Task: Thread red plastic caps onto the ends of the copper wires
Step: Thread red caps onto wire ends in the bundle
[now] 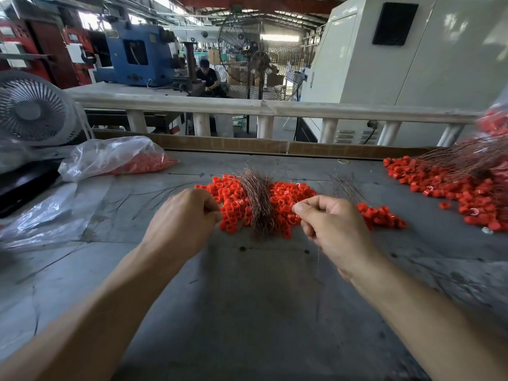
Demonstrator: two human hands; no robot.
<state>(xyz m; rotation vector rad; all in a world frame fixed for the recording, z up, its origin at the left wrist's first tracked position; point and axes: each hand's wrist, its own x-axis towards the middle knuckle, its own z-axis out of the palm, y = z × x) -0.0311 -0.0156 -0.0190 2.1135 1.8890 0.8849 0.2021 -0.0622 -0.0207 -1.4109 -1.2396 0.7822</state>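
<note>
A pile of red plastic caps (pixel 288 199) lies in the middle of the grey table (pixel 247 298). A bundle of copper wires (pixel 257 199) lies across the pile. My left hand (pixel 184 218) is at the pile's left edge with its fingers curled, pinching something small that I cannot make out. My right hand (pixel 327 224) sits at the pile's right side and pinches a thin copper wire (pixel 318 259) between thumb and forefinger; the wire hangs down past the palm. A second small bunch of wires (pixel 346 188) lies behind my right hand.
A larger heap of caps with wires (pixel 461 188) covers the right side of the table. A clear plastic bag of red caps (pixel 118 158) and a fan (pixel 33 111) stand at the back left. Another plastic sheet (pixel 41 215) lies at the left. A cardboard strip (pixel 220 145) edges the back.
</note>
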